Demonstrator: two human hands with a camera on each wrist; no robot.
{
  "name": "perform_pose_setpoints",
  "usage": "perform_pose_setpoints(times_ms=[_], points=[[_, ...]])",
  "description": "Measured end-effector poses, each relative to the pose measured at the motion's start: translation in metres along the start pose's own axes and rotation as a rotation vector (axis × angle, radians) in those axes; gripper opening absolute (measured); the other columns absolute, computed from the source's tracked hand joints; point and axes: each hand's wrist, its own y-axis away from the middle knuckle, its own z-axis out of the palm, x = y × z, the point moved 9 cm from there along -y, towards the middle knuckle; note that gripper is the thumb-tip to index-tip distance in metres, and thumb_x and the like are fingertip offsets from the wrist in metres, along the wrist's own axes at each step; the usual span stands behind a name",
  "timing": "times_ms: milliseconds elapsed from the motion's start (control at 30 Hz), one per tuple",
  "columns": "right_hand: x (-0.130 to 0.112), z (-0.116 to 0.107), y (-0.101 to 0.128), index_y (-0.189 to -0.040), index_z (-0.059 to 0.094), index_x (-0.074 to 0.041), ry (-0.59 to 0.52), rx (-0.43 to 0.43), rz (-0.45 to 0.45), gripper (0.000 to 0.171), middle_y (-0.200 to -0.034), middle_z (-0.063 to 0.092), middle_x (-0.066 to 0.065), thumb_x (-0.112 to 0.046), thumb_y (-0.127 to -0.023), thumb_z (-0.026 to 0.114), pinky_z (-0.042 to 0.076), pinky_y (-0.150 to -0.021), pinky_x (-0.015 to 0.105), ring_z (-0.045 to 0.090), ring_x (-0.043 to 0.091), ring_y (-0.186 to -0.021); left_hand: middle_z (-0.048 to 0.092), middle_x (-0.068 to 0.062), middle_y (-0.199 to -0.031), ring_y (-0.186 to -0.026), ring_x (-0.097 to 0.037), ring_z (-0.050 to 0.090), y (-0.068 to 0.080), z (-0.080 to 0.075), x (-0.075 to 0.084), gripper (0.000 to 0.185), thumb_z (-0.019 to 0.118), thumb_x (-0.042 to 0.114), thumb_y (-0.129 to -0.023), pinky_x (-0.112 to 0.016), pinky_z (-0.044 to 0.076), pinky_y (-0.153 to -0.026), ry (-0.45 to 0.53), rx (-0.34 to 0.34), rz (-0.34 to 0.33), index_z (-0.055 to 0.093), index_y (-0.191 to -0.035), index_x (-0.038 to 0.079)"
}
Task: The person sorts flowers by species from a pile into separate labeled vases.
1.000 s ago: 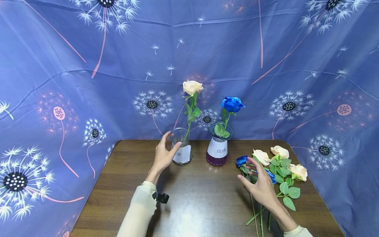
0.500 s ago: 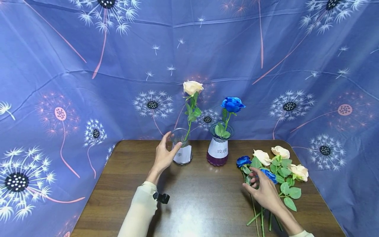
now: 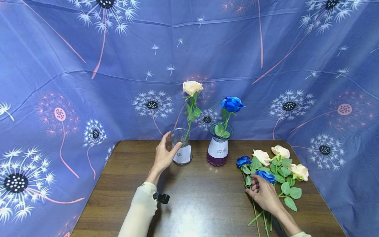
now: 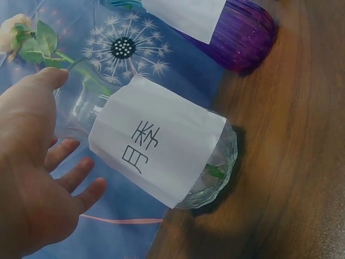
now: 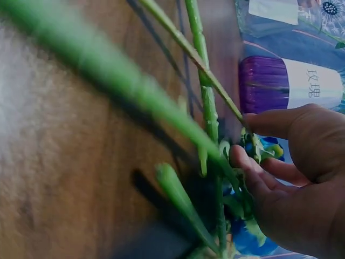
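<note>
My left hand has thumb and index finger at either side of the neck of a clear glass vase; its other fingers stand loosely apart. A paper label wraps the vase, and a cream rose leans in it. At the right, my right hand pinches the thin stem of a blue rose lying on the table. A second blue rose lies just beyond the fingers. Thicker green stems cross close before the right wrist camera.
A purple-based vase with a paper label and an upright blue rose stands right of the clear one. Several cream roses lie at the table's right side. Behind the wooden table hangs a blue dandelion-print cloth.
My right hand has come down and toward me from above the blue roses, its fingers closing on a stem. The left hand has stayed at the clear vase.
</note>
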Motion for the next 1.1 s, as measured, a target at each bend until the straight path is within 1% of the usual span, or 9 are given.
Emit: perform_pose_setpoints(times_ms=[100, 267, 400, 567, 633, 767, 867, 1033, 1100], points=[[0.003, 0.003, 0.001, -0.136, 0.068, 0.007, 0.024, -0.013, 0.007, 0.061, -0.102, 0.074, 0.005, -0.006, -0.084, 0.096, 0.060, -0.069, 0.024, 0.065, -0.005, -0.076, 0.068, -0.016, -0.160, -0.145, -0.042, 0.063, 0.000, 0.001, 0.000, 0.078, 0.084, 0.033, -0.102, -0.062, 0.056, -0.118, 0.003, -0.004, -0.004, 0.050, -0.167, 0.008], [0.003, 0.002, 0.000, -0.133, 0.070, 0.008, 0.039, 0.009, -0.013, 0.058, -0.097, 0.073, 0.002, -0.005, -0.083, 0.096, 0.056, -0.068, 0.022, 0.062, -0.008, -0.075, 0.067, -0.017, -0.160, -0.146, -0.043, 0.062, 0.000, 0.001, 0.000, 0.078, 0.085, 0.033, -0.102, -0.062, 0.056, -0.120, 0.013, -0.008, -0.009, 0.050, -0.167, 0.009], [0.006, 0.002, -0.002, -0.134, 0.070, 0.010, -0.018, -0.009, 0.019, 0.056, -0.095, 0.074, 0.002, -0.006, -0.086, 0.094, 0.056, -0.067, 0.021, 0.062, -0.009, -0.074, 0.067, -0.019, -0.161, -0.146, -0.042, 0.063, -0.001, 0.002, 0.000, 0.077, 0.084, 0.033, -0.103, -0.064, 0.056, -0.118, 0.013, -0.013, -0.005, 0.049, -0.167, 0.009], [0.011, 0.002, -0.003, -0.137, 0.068, 0.010, -0.091, -0.050, 0.092, 0.053, -0.096, 0.074, 0.005, -0.003, -0.090, 0.091, 0.055, -0.067, 0.018, 0.062, -0.007, -0.074, 0.066, -0.021, -0.161, -0.145, -0.042, 0.063, -0.001, 0.002, -0.001, 0.076, 0.084, 0.032, -0.103, -0.065, 0.056, -0.117, 0.019, -0.018, -0.010, 0.050, -0.167, 0.010], [0.012, 0.002, -0.004, -0.138, 0.068, 0.010, -0.129, -0.054, 0.113, 0.053, -0.097, 0.073, 0.007, -0.001, -0.091, 0.090, 0.054, -0.066, 0.017, 0.060, -0.007, -0.074, 0.067, -0.020, -0.161, -0.147, -0.041, 0.063, -0.001, 0.002, -0.002, 0.076, 0.084, 0.033, -0.103, -0.064, 0.056, -0.118, 0.020, -0.018, -0.012, 0.050, -0.167, 0.011], [0.012, 0.001, -0.005, -0.140, 0.065, 0.011, -0.247, -0.053, 0.139, 0.056, -0.099, 0.073, 0.012, 0.002, -0.091, 0.089, 0.051, -0.062, 0.016, 0.058, -0.006, -0.072, 0.067, -0.016, -0.161, -0.147, -0.041, 0.064, 0.000, 0.002, -0.001, 0.076, 0.084, 0.032, -0.103, -0.064, 0.056, -0.118, 0.014, -0.015, -0.015, 0.050, -0.167, 0.011], [0.012, 0.001, -0.005, -0.145, 0.062, 0.010, -0.360, -0.059, 0.174, 0.059, -0.100, 0.074, 0.013, 0.004, -0.093, 0.087, 0.054, -0.062, 0.017, 0.063, -0.004, -0.073, 0.067, -0.018, -0.161, -0.147, -0.042, 0.063, 0.000, 0.001, -0.002, 0.076, 0.084, 0.031, -0.103, -0.064, 0.056, -0.118, 0.013, -0.015, -0.018, 0.049, -0.167, 0.010], [0.014, 0.006, -0.004, -0.156, 0.051, 0.011, -0.598, -0.102, 0.281, 0.065, -0.099, 0.078, 0.000, 0.006, -0.098, 0.081, 0.065, -0.070, 0.025, 0.079, 0.006, -0.083, 0.067, -0.019, -0.160, -0.144, -0.043, 0.064, 0.000, 0.001, -0.002, 0.076, 0.084, 0.030, -0.102, -0.064, 0.057, -0.117, 0.004, -0.010, -0.020, 0.050, -0.167, 0.008], [0.014, 0.007, -0.004, -0.159, 0.048, 0.011, -0.662, -0.116, 0.312, 0.067, -0.100, 0.079, -0.002, 0.004, -0.100, 0.079, 0.068, -0.075, 0.028, 0.082, 0.011, -0.087, 0.068, -0.018, -0.159, -0.143, -0.042, 0.065, 0.000, 0.000, -0.001, 0.077, 0.084, 0.030, -0.102, -0.064, 0.057, -0.116, -0.001, -0.006, -0.020, 0.050, -0.167, 0.008]])
